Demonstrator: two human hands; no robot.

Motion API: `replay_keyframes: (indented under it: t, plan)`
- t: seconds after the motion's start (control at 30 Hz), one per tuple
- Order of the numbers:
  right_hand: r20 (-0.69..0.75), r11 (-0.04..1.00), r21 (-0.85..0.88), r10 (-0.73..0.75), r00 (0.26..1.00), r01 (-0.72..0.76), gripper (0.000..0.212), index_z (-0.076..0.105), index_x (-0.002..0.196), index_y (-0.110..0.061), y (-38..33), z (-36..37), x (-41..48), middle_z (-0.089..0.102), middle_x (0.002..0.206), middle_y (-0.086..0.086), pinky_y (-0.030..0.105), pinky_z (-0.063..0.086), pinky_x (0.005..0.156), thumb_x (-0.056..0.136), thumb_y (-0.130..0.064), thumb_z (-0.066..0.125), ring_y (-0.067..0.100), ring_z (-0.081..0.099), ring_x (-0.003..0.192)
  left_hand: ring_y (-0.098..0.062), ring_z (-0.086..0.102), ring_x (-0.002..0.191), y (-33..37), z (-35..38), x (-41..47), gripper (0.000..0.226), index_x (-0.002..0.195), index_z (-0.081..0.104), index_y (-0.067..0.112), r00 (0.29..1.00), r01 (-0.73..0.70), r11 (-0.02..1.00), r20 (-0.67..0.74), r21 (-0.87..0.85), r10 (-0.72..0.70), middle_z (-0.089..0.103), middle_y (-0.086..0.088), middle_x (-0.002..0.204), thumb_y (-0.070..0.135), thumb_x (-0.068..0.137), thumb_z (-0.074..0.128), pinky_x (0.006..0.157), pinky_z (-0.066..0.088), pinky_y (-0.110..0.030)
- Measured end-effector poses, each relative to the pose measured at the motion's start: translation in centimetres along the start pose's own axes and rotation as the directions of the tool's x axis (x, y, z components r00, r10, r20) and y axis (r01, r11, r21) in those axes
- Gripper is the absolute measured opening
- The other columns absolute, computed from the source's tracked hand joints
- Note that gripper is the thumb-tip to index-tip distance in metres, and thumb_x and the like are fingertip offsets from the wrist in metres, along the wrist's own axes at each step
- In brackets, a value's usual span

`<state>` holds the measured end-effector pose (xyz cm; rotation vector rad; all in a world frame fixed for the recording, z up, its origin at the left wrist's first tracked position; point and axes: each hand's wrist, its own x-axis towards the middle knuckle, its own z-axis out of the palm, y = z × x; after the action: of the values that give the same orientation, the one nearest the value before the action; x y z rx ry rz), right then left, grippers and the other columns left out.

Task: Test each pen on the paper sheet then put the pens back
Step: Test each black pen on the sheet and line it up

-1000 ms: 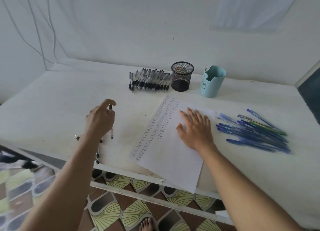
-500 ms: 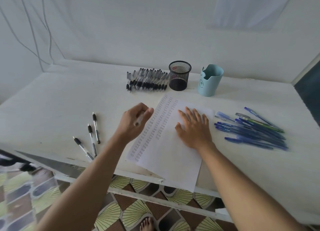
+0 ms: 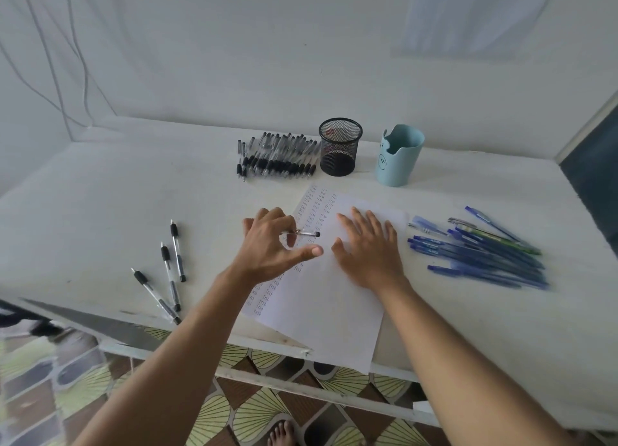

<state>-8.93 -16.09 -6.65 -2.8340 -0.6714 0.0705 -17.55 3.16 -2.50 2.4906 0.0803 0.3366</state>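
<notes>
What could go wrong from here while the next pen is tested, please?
1. The paper sheet overhangs the front edge of the table. Only the right hand, flat on it, pins it, so it may slide off.
2. The three loose black pens lie near that edge and could roll off.
3. The left hand pinches the black pen sideways, so it might slip.

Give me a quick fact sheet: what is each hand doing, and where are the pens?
left hand: pinches a pen over the paper sheet
right hand: flat on the sheet
black pens: row left of the mesh cup
loose pens: three, left of the sheet
blue pens: pile right of the sheet
blue cup: beside the mesh cup
</notes>
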Motion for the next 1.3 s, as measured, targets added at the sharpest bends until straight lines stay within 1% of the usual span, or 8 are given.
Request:
replay_keyframes:
  t: [0.23, 0.37, 0.47, 0.57, 0.67, 0.87, 1.03, 1.3]
  plan:
    - [-0.01, 1.0, 0.001, -0.016, 1.0, 0.016, 0.071, 0.025, 0.156, -0.032, 0.1, 0.1, 0.0, 0.016, 0.167, -0.003, 0.05, 0.003, 0.122, 0.089, -0.053, 0.017, 0.022, 0.01, 0.153, -0.01, 0.042, 0.069, -0.1, 0.4, 0.2, 0.052, 0.047, 0.026, 0.029, 0.99, -0.05, 0.998, -0.132, -0.033, 0.045, 0.038, 0.012, 0.06, 0.069, 0.067, 0.051, 0.083, 0.034, -0.047]
    - [0.0, 1.0, 0.004, -0.003, 1.0, 0.003, 0.07, 0.024, 0.157, -0.032, 0.0, 0.0, 0.1, 0.014, 0.167, -0.003, 0.05, 0.002, 0.122, 0.09, -0.051, 0.02, 0.021, 0.008, 0.154, -0.005, 0.048, 0.072, -0.6, 0.2, 0.3, 0.064, 0.059, 0.049, 0.022, 0.996, -0.049, 0.964, -0.084, -0.261, 0.028, 0.046, 0.007, 0.074, 0.085, 0.072, 0.049, 0.075, 0.043, -0.033]
    - [-0.001, 1.0, 0.009, -0.008, 1.0, 0.008, 0.07, 0.025, 0.156, -0.032, 0.0, -0.1, 0.0, 0.014, 0.167, -0.003, 0.05, 0.002, 0.122, 0.089, -0.051, 0.02, 0.021, 0.009, 0.153, -0.006, 0.053, 0.069, -0.2, 0.3, 0.2, 0.043, 0.073, 0.062, 0.033, 0.99, 0.015, 0.952, -0.131, -0.307, -0.057, 0.057, 0.002, 0.079, 0.071, 0.087, 0.049, 0.066, 0.043, -0.023]
    - [-0.003, 1.0, -0.004, -0.015, 1.0, 0.015, 0.07, 0.025, 0.156, -0.031, 0.0, -0.1, 0.0, 0.015, 0.167, -0.002, 0.05, 0.003, 0.122, 0.089, -0.051, 0.019, 0.022, 0.009, 0.153, -0.018, 0.06, 0.083, 0.2, 0.9, -0.2, 0.058, 0.088, 0.073, 0.025, 0.974, 0.072, 0.825, -0.14, -0.56, -0.18, 0.066, -0.001, 0.089, 0.054, 0.102, 0.025, 0.073, 0.051, -0.027]
    - [0.003, 1.0, -0.011, -0.018, 1.0, 0.018, 0.071, 0.024, 0.157, -0.031, 0.0, -0.1, 0.0, 0.014, 0.167, -0.002, 0.05, 0.003, 0.122, 0.089, -0.051, 0.018, 0.022, 0.009, 0.154, -0.019, 0.051, 0.062, 0.4, 1.1, -0.5, 0.059, 0.089, 0.061, 0.011, 0.971, 0.127, 0.742, -0.07, -0.658, -0.228, 0.057, -0.003, 0.073, 0.053, 0.1, 0.02, 0.056, 0.044, -0.029]
    - [0.01, 1.0, -0.015, -0.023, 1.0, 0.023, 0.074, 0.023, 0.157, -0.032, 0.1, -0.1, 0.1, 0.014, 0.167, -0.002, 0.051, 0.003, 0.122, 0.087, -0.055, 0.014, 0.023, 0.008, 0.154, -0.025, 0.063, 0.055, 0.1, 1.2, -1.1, 0.026, 0.078, 0.056, -0.003, 0.957, 0.238, 0.773, 0.004, -0.588, -0.292, 0.067, -0.011, 0.076, 0.011, 0.085, 0.078, 0.05, 0.052, -0.031]
    - [0.007, 1.0, -0.003, -0.018, 1.0, 0.018, 0.072, 0.024, 0.156, -0.032, 0.1, -0.1, 0.1, 0.015, 0.167, -0.003, 0.05, 0.003, 0.122, 0.088, -0.053, 0.017, 0.022, 0.009, 0.153, -0.015, 0.044, 0.042, 0.1, 1.4, -1.1, 0.039, 0.056, 0.039, 0.012, 0.908, 0.357, 0.795, -0.018, -0.491, -0.419, 0.052, -0.006, 0.047, -0.003, 0.077, 0.069, 0.042, 0.033, -0.024]
    - [-0.005, 1.0, -0.001, -0.018, 1.0, 0.018, 0.072, 0.025, 0.156, -0.032, 0.1, 0.0, 0.1, 0.016, 0.167, -0.002, 0.051, 0.003, 0.122, 0.089, -0.053, 0.017, 0.023, 0.011, 0.153, -0.015, 0.024, 0.052, 0.2, 1.6, -1.0, 0.034, 0.06, 0.025, 0.003, 0.931, 0.327, 0.869, -0.033, -0.371, -0.365, 0.027, -0.005, 0.056, -0.012, 0.067, 0.055, 0.044, 0.016, -0.023]
